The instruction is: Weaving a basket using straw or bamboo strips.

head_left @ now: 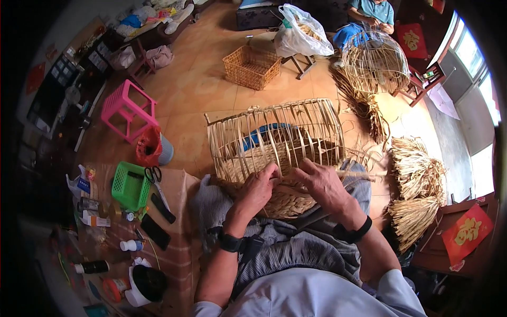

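The left hand [259,182] and the right hand [325,187] work a little apart, fingers curled in at the near side of a large tan basket of woven straw with upright, openly spaced stakes [277,150], which sits at the lap and reaches out beyond both hands; whether either one pinches a strand I cannot tell; to work this part well, I would have the left fingertips pin the weave while the right draws each strand snug, with even tension so that the thin stakes don't bend; loose pale straw ends [364,173] stick out just right of the right hand and seem best kept from snagging; left of the left hand lie black-handled metal scissors [154,175] beside a green plastic basket [130,186]; well right of the right hand lie thick bundles of dried straw [417,171]; far beyond both hands stands a brown rectangular wicker basket [252,67].
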